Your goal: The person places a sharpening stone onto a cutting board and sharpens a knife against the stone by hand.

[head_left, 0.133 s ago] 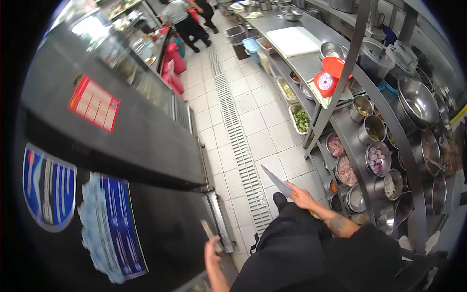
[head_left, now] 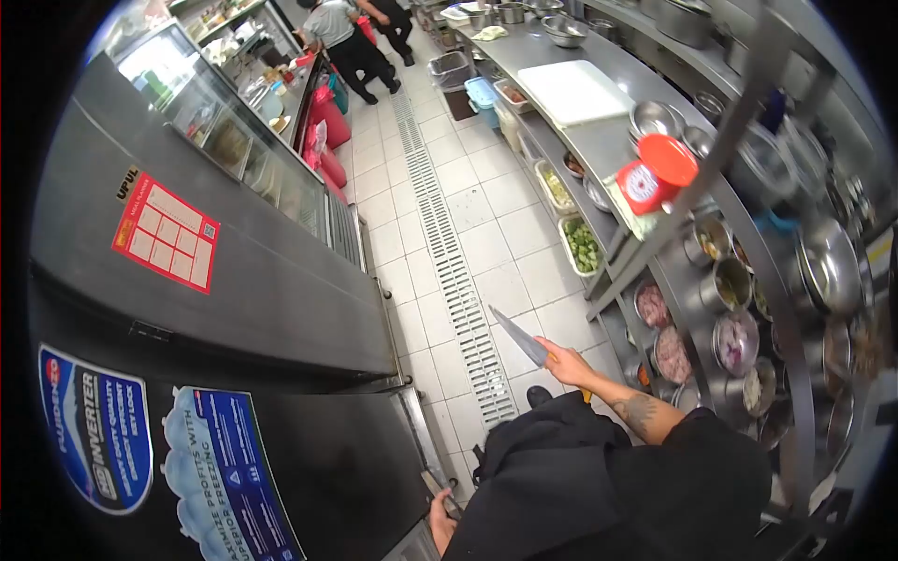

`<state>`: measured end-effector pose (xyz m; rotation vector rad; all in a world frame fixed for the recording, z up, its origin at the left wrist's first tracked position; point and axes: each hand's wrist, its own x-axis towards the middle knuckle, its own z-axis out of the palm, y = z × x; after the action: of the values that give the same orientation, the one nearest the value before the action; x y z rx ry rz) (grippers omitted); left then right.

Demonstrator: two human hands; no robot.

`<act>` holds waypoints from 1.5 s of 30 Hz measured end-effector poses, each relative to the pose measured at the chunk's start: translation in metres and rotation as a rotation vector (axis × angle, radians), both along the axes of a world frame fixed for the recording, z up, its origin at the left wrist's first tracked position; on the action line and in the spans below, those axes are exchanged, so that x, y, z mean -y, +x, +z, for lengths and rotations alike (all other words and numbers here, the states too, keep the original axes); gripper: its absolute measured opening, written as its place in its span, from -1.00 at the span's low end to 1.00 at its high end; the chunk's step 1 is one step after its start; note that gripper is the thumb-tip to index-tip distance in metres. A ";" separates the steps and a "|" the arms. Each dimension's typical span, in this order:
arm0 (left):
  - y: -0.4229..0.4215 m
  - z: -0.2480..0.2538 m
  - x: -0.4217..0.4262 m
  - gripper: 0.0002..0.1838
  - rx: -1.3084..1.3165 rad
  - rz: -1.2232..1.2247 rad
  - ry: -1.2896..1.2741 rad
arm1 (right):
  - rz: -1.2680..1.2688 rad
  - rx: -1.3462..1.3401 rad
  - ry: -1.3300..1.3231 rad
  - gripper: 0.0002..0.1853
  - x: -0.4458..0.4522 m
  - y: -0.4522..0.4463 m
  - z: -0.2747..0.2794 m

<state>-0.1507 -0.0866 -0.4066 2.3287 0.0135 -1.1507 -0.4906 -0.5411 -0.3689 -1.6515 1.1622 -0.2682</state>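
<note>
My right hand (head_left: 567,366) is closed around the yellow handle of a kitchen knife (head_left: 519,337). Its long grey blade points forward and left, over the floor tiles beside the drain. Low in the view, my left hand (head_left: 442,525) is closed on a narrow, flat, greyish bar (head_left: 433,483); its exact kind is unclear and its lower part is hidden by the fingers. That hand is beside the lower edge of the dark refrigerator (head_left: 346,467).
A slotted floor drain (head_left: 449,262) runs along the tiled aisle. On the right stand a steel counter with a white cutting board (head_left: 575,92), a red scale (head_left: 645,185), and shelves of metal bowls with food. Two people (head_left: 346,47) stand at the far end.
My left hand has moved right and down in the view with the flat bar, closer to my body. The knife in my right hand has shifted slightly left and up.
</note>
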 end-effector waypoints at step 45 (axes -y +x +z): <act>-0.263 0.053 1.445 -0.29 0.246 -2.131 -0.620 | -1.789 0.291 0.033 -0.45 0.714 -0.012 0.070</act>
<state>-0.4132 -1.5316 -0.3537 1.1489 -2.7952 -1.0698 -0.5027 -1.2554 -0.2987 -0.0704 2.0384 -1.4729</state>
